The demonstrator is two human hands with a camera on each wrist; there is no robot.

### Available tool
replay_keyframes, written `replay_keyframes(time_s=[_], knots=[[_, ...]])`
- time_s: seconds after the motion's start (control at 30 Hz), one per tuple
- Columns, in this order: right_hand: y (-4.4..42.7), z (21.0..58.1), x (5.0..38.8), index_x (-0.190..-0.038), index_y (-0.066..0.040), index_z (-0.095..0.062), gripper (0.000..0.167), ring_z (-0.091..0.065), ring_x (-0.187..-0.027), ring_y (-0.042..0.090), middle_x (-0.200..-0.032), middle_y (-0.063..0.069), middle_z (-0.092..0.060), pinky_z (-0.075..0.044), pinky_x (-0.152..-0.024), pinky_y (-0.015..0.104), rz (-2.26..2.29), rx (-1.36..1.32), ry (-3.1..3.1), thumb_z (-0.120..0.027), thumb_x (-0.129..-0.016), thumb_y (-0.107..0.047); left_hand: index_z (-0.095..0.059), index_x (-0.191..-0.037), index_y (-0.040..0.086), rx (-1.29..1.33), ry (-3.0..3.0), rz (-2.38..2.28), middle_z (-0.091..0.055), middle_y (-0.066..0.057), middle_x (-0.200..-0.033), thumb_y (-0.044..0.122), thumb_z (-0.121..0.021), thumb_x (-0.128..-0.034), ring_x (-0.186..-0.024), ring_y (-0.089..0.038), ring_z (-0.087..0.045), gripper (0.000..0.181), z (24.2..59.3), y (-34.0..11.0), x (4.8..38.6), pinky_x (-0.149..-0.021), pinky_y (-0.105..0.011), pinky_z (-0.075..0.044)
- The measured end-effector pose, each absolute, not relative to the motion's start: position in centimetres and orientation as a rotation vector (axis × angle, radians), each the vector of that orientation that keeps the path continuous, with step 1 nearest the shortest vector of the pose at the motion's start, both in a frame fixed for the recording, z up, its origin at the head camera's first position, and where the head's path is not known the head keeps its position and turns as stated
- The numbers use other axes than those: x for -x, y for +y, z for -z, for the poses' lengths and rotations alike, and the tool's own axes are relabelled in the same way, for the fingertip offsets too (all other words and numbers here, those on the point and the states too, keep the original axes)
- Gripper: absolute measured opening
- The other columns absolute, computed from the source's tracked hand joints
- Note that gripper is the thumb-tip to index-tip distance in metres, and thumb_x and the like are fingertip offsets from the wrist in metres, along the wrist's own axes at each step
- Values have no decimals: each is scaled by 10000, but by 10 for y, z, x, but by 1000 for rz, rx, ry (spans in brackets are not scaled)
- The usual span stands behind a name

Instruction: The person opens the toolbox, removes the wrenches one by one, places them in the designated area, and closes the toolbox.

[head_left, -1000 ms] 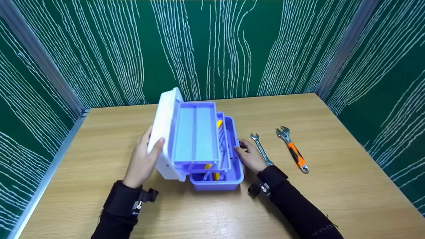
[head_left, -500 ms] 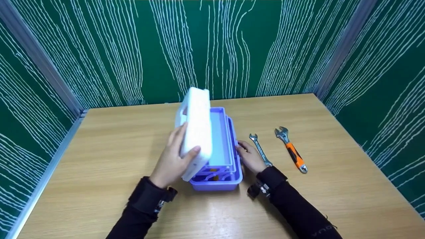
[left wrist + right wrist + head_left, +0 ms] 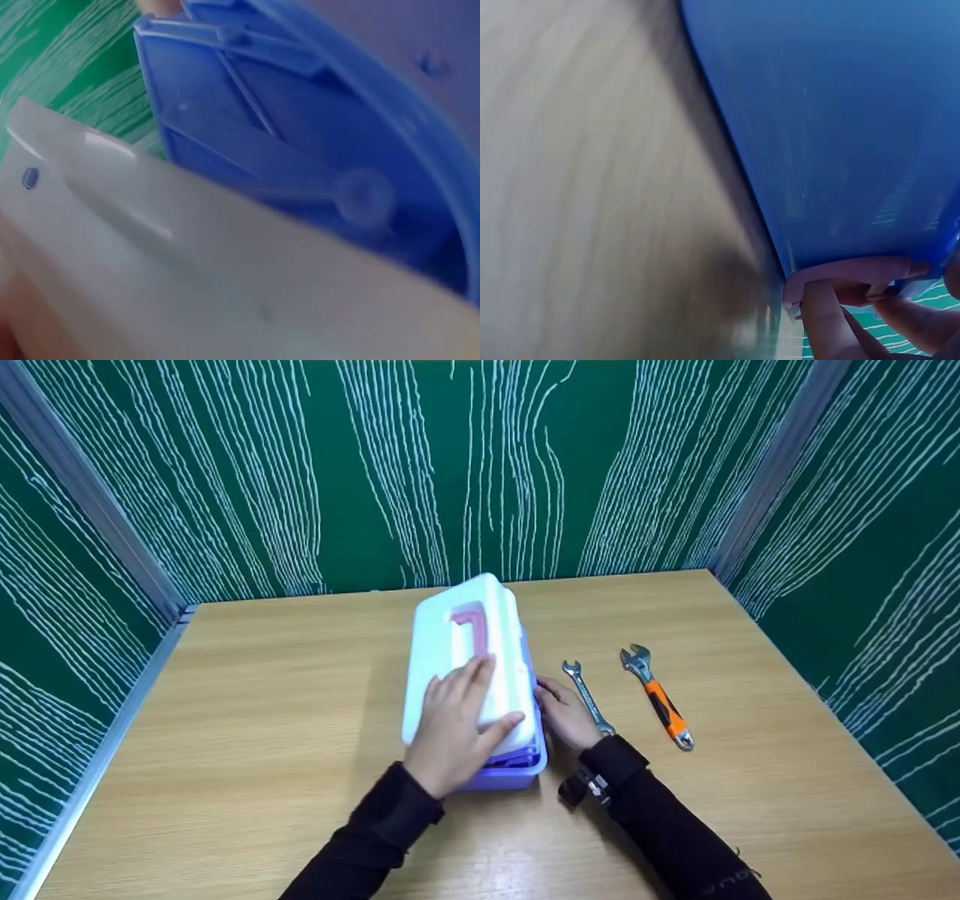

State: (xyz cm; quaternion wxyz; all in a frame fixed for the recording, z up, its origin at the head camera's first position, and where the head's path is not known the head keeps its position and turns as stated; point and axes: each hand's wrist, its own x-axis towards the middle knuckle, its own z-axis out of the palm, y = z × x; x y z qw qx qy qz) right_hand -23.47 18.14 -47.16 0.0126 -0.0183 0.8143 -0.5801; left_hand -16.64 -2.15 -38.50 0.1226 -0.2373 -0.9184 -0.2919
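Observation:
A toolbox with a white lid (image 3: 435, 652) and a purple base (image 3: 499, 781) stands mid-table. The lid is tilted over the base, and a gap shows at the front. My left hand (image 3: 457, 724) lies on the lid with extended fingers near its pink handle (image 3: 478, 630); the thumb reaches the right edge. In the left wrist view, folding trays (image 3: 225, 97) show between lid and base. My right hand (image 3: 568, 718) is at the base's right side. The right wrist view shows its fingers curled at a pink latch (image 3: 855, 270) on the base wall (image 3: 847, 142). The trays' contents are hidden.
A small open-end wrench (image 3: 588, 697) lies just right of my right hand. Farther right is an adjustable wrench (image 3: 658, 697) with an orange and black handle. Green walls with white streaks enclose the wooden table (image 3: 262, 720) at the back and sides.
My left hand has swung the lid rightward and down over the trays, passing from the lid's side onto its top. My right hand has stayed at the base's right side.

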Motion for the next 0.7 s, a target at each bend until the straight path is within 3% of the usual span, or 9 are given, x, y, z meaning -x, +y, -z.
replay_keyframes(time_s=[0.37,0.7], knots=[[184,473,237,-1371,29,-531,420,-480,-1335,338,-1390,220,-556,-350,-1148,462,1755,83,2600,-409,-1035,-191,-351,-1525,120,709,-2752,538,-419,-81,-1545,594,-469,-955,-1393,-341,-403,751,397,5,162,-1170,-612,-211],[185,473,238,-1384,56,-502,427,-456,-1354,372,-1406,250,-527,-339,-1156,470,1754,50,2594,-400,-1034,-165,-417,-1489,108,729,-2688,244,-490,-62,-1493,607,-444,-953,-1341,-339,-463,732,412,18,160,-1149,-584,-269]])
